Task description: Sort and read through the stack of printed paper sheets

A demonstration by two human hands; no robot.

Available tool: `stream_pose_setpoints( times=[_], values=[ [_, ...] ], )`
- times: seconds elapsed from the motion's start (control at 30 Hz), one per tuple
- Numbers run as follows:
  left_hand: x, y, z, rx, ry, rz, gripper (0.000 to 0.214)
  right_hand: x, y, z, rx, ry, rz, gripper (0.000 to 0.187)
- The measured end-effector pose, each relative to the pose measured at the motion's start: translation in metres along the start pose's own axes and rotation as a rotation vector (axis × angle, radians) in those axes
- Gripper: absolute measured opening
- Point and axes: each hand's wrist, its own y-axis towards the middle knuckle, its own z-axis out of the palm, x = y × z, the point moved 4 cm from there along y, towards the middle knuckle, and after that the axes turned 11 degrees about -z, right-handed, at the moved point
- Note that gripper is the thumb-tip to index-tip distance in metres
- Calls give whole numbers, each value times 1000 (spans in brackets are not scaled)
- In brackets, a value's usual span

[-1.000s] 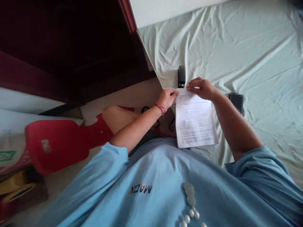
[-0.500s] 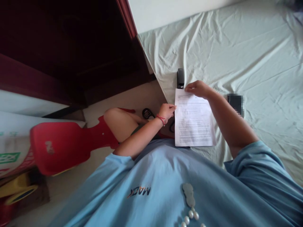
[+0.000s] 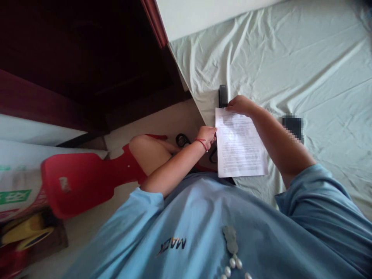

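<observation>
A stack of printed white paper sheets [image 3: 240,145] lies on the pale bed sheet [image 3: 290,58] at the bed's near edge. My left hand [image 3: 207,134], with a red cord at the wrist, pinches the paper's left edge about halfway down. My right hand [image 3: 240,105] rests curled on the paper's top left corner, fingertips pressing it down. A black stapler [image 3: 223,95] lies on the sheet just beyond that corner, right by my right fingertips.
A dark blurred-out object [image 3: 293,126] lies on the bed right of my right forearm. A red plastic stool [image 3: 87,180] stands at my left by my bare knee. Dark wooden furniture [image 3: 87,58] fills the upper left. Black sandals [image 3: 183,140] lie on the floor.
My left hand slid down from the paper's top left corner to the middle of its left edge. My right hand shifted left onto the top corner, near the stapler.
</observation>
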Motion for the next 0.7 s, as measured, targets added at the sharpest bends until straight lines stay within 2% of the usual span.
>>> stream_pose_setpoints(
  times=[0.17,0.33,0.43,0.6,0.7],
  values=[
    [0,-2,5,-19,5,-1,49,-14,15,2,31,-21,-2,22],
    [-4,3,10,-68,12,42,45,-31,27,3,-8,-8,-169,34],
    [-7,5,14,-72,44,46,43,-37,28,1,-45,-35,-170,33],
    [-8,8,19,-51,46,31,45,-32,16,-1,-87,-53,-84,29],
    [-7,9,19,-48,40,33,44,-22,9,-6,-196,-100,-144,37]
  ],
)
